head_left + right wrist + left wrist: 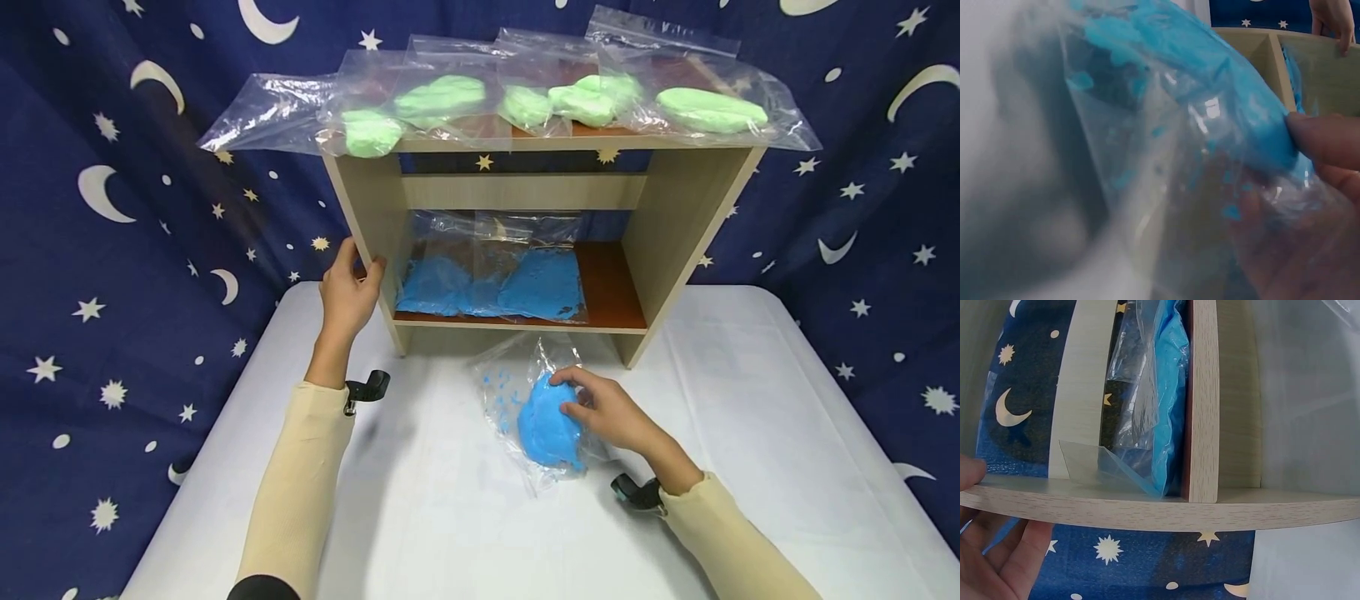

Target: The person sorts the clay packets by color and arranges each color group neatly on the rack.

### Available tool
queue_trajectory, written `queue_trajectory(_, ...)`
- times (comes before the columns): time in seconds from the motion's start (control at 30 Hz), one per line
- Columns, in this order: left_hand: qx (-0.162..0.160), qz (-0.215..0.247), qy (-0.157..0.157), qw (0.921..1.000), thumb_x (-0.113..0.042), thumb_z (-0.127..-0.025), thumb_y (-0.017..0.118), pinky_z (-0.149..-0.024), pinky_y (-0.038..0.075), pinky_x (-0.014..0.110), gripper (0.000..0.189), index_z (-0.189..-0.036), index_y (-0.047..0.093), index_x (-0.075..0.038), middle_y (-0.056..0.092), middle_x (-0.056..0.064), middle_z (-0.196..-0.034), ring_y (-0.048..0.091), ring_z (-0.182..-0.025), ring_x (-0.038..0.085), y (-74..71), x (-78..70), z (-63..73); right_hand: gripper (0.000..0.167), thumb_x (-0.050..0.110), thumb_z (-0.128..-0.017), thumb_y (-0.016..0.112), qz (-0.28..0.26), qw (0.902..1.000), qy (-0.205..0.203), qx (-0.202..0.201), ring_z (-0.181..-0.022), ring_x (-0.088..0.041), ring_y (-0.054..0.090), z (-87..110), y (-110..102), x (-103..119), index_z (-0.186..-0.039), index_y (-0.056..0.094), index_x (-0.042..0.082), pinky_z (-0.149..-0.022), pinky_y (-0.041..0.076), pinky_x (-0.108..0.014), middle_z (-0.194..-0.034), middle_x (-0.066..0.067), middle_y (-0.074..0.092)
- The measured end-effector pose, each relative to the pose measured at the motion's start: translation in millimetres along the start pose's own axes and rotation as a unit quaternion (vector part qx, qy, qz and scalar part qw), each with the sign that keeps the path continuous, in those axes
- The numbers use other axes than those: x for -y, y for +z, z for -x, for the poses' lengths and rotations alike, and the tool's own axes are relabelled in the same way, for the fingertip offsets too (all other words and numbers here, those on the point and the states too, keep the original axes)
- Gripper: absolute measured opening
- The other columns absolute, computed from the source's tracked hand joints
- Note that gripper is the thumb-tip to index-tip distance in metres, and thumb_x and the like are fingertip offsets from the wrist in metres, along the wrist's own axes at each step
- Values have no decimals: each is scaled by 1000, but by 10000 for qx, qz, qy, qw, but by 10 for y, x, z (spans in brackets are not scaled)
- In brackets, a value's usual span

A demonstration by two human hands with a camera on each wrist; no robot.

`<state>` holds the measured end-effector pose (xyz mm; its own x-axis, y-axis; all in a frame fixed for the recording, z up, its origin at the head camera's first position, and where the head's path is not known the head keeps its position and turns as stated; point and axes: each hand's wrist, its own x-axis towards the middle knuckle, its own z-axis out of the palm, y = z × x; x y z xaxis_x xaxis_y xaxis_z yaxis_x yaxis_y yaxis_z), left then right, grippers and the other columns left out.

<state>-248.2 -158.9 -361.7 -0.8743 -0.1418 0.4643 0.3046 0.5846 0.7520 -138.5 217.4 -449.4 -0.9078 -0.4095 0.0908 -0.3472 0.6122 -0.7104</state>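
Observation:
My left hand [350, 292] grips the left side panel [369, 187] of a small wooden shelf [525, 192]. In the left wrist view its thumb lies on the inner face of that panel and the fingers on the outer face. My right hand [611, 408] holds a clear plastic bag [1166, 206] with a soft blue lump [546, 421] inside, in front of the shelf. Blue crumbs cling to the bag's inside. The right thumb [1325, 140] presses on the blue lump's side; part of the hand is seen blurred through the plastic.
Blue-filled clear bags [540, 283] lie on the shelf's lower board [611, 283], left and middle. Several clear bags with light green lumps [712, 110] lie on top, some overhanging its edges. A white-covered table [450, 517] is below, with star-patterned blue cloth [150, 250] around it.

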Motion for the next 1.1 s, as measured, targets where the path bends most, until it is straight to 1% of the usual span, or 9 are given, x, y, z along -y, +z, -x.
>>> queue_trajectory(0.13, -2, 35, -24, 10000, -27, -98, 56, -90, 56, 53, 44, -140, 51, -16, 59, 13, -143, 69, -114, 36, -12, -1, 2, 37, 4, -89, 70, 153, 9994, -317, 71, -78, -11, 56, 24, -28, 104, -123, 62, 17, -71, 50, -25, -123, -7, 68)
queue_trajectory(0.2, 4, 47, -15, 10000, -26, -98, 56, -90, 56, 53, 45, -141, 50, -15, 58, 13, -143, 68, -114, 36, -15, -5, -1, 37, 4, -89, 70, 245, 9986, -471, 69, -87, -13, 61, 42, -57, 180, -122, 62, 17, -75, 52, -27, -125, -6, 68)
queue_trajectory(0.3, -20, 27, 6, 10000, -26, -98, 56, -89, 56, 52, 44, -140, 51, -15, 58, 13, -143, 69, -113, 36, -15, -7, -2, 38, 1, -87, 71, 360, 9962, -793, -34, -99, -18, 65, 68, -112, 271, -121, 63, 16, -79, 55, -30, -125, -6, 68)
queue_trajectory(0.47, 9, 21, -83, 10000, -27, -98, 56, -90, 56, 52, 45, -141, 50, -15, 58, 13, -144, 68, -115, 37, -17, -8, 12, 39, -3, -86, 71, 495, 9920, -1147, -201, -108, -23, 66, 74, -225, 369, -120, 63, 15, -81, 56, -34, -122, -5, 70)
queue_trajectory(0.73, 28, -19, -84, 10000, -25, -98, 57, -90, 56, 53, 44, -140, 50, -15, 58, 13, -144, 69, -113, 36, -10, -9, 14, 41, -5, -86, 70, 567, 9911, -1171, -271, -111, -25, 66, 47, -412, 459, -122, 63, 13, -83, 57, -38, -123, -7, 69)
queue_trajectory(0.8, 30, -27, -79, 10000, -25, -98, 57, -90, 56, 53, 43, -140, 50, -14, 58, 14, -143, 69, -113, 37, -9, -12, 10, 41, -5, -86, 70, 619, 9898, -1238, -338, -113, -25, 65, 26, -476, 487, -122, 63, 13, -85, 57, -36, -123, -7, 69)
queue_trajectory(0.93, 57, -28, -79, 9999, -25, -99, 56, -91, 55, 54, 44, -141, 50, -14, 57, 14, -144, 68, -115, 37, -11, -26, -1, 41, -5, -87, 68, 574, 9886, -1296, -510, -116, -25, 63, -63, -643, 552, -124, 63, 11, -89, 54, -24, -124, -8, 68)
queue_trajectory(1.03, 64, -17, -79, 9999, -24, -98, 57, -92, 55, 53, 44, -140, 50, -14, 57, 14, -144, 67, -116, 37, -12, -37, -4, 40, -5, -90, 65, 380, 9909, -1135, -616, -124, -29, 58, -160, -782, 611, -127, 61, 9, -95, 54, -31, -130, -11, 65)
queue_trajectory(1.1, 72, -7, -84, 9999, -24, -98, 57, -92, 55, 53, 44, -140, 50, -13, 57, 15, -144, 67, -117, 37, -11, -40, -2, 39, -5, -92, 62, 222, 9931, -914, -694, -130, -33, 54, -236, -870, 654, -129, 60, 8, -101, 51, -45, -134, -14, 61)
